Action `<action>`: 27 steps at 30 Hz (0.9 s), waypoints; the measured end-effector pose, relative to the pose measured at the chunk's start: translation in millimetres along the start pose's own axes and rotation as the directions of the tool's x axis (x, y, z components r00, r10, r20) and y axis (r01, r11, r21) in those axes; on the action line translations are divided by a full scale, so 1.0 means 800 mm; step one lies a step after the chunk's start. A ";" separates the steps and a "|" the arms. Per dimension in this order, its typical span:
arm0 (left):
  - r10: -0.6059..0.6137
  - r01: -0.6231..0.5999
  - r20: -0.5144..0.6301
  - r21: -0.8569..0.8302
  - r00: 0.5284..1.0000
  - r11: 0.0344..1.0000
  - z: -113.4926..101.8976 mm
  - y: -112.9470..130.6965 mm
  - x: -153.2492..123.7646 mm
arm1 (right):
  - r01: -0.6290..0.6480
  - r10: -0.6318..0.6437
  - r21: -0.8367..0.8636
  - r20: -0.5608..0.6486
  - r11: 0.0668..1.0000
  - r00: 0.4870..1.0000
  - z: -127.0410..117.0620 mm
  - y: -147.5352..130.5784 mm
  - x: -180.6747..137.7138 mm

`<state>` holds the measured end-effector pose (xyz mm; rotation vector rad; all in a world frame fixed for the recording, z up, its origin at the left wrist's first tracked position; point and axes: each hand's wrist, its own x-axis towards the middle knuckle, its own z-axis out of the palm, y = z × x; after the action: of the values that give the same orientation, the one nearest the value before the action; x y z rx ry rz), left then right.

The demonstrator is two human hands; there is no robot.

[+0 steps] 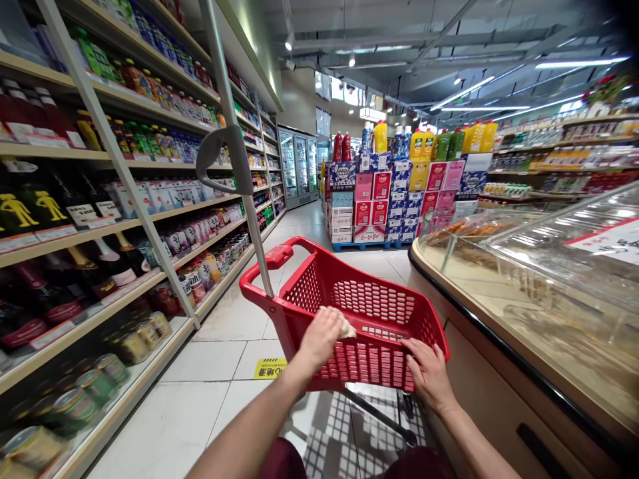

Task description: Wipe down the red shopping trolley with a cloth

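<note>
A red plastic shopping basket (349, 293) on a wheeled frame stands in the aisle right in front of me. My left hand (319, 338) rests on its near rim, fingers curled round a small pale cloth or crumpled paper (347, 328). My right hand (428, 372) grips the basket's near right corner, fingers wrapped over the rim. A grey pull handle (222, 156) on a slanted pole rises from the basket's left side. The basket looks empty inside.
Shelves of bottles and cans (100, 219) line the left. A glass-topped food counter (539, 286) runs along the right. Stacked cartons with bottles on top (399, 199) stand ahead, fridges (298, 163) beyond. A yellow floor sticker (269, 368) lies on the white tiles.
</note>
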<state>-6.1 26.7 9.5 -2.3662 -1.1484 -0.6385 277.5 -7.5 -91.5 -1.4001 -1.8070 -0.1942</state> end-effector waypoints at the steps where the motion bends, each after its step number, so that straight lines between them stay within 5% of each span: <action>1: -0.044 0.044 -0.019 0.016 0.999 0.999 -0.006 -0.014 -0.002 | -0.001 0.001 0.002 -0.002 1.000 1.000 0.000 0.001 0.000; 5: -0.272 0.288 -0.143 0.103 0.952 0.952 -0.015 -0.050 -0.009 | -0.017 0.017 0.007 -0.050 1.000 0.999 0.002 0.000 -0.001; 10: -0.107 0.106 0.065 0.015 0.992 0.994 0.034 0.038 0.017 | 0.005 0.001 0.059 -0.104 0.998 0.995 0.002 -0.051 0.023; 13: -0.064 0.074 0.175 -0.049 0.983 0.996 0.035 0.064 0.028 | 0.071 -0.061 0.190 -0.058 0.979 0.996 0.013 -0.109 0.056; 19: -0.172 0.159 0.191 0.084 0.966 0.984 -0.029 -0.017 0.004 | 0.107 -0.123 0.185 0.078 0.977 0.989 0.069 -0.188 0.107; 22: -0.180 0.162 0.163 0.115 0.970 0.980 -0.045 -0.041 0.002 | 0.182 -0.188 0.163 0.017 0.970 0.982 0.075 -0.171 0.096; 27: -0.197 0.192 0.064 0.072 0.978 0.979 -0.035 -0.038 0.004 | 0.108 -0.100 0.073 -0.107 0.991 0.989 0.022 -0.044 0.028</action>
<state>-34.8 29.6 39.0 -2.2551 -1.4229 -0.5756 236.9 5.9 -75.8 -1.2200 -1.7842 -0.2425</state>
